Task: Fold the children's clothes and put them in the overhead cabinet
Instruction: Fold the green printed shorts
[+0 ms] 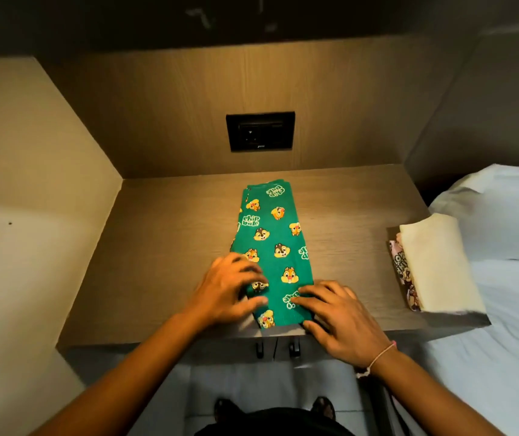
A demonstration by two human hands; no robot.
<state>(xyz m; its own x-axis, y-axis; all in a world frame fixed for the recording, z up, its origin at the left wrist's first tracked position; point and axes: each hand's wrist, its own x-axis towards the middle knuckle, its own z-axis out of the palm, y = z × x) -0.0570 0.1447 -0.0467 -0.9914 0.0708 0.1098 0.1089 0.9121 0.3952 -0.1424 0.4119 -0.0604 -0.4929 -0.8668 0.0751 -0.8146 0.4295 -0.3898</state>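
Wooden desk (163, 247), green pants (272, 243) under both flat hands, fingers spread, folded stack (434, 262) right.

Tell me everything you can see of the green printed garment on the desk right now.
The green garment looks like soft knit, printed with cartoon chipmunk faces and white lettering. It is folded into one long narrow strip, lying flat on the wooden desk and running away from the person. The left hand and right hand press on its near end.

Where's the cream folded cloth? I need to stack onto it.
In the head view, the cream folded cloth lies at the counter's right edge, beside the bed, atop a pink printed garment.
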